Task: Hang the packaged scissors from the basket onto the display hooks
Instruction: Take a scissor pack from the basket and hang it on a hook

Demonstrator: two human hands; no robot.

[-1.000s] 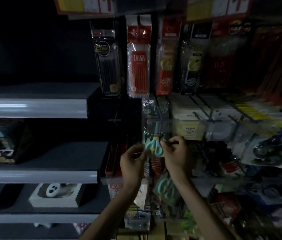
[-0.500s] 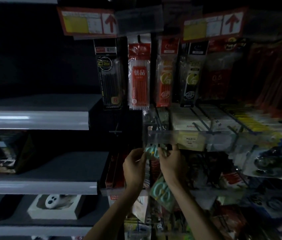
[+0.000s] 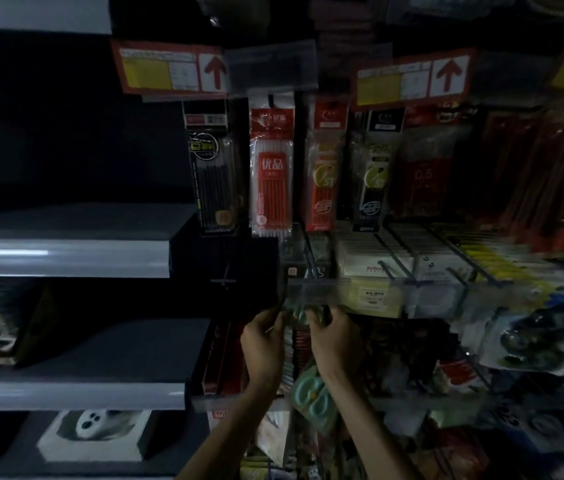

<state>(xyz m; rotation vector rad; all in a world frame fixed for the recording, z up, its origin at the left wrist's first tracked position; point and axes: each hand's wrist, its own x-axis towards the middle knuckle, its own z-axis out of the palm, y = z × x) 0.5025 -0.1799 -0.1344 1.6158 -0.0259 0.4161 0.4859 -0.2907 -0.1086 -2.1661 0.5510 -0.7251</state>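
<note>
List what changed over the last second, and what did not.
The left hand and right hand drew closer together and pushed the teal scissors pack up and in under the clear price strip, which now hides most of it. Unchanged: both hands grip the pack, and a second scissors pack hangs below.

We find a clear price rail (image 3: pixel 311 293) just above the fingers (image 3: pixel 313 318), with wire hooks (image 3: pixel 310 258) running back behind it. Left of the fingers project an upper grey shelf (image 3: pixel 66 258) and a middle grey shelf (image 3: pixel 72 393). Lower left of them, a white box (image 3: pixel 93 436) lies on the bottom shelf (image 3: pixel 0 441).
</note>
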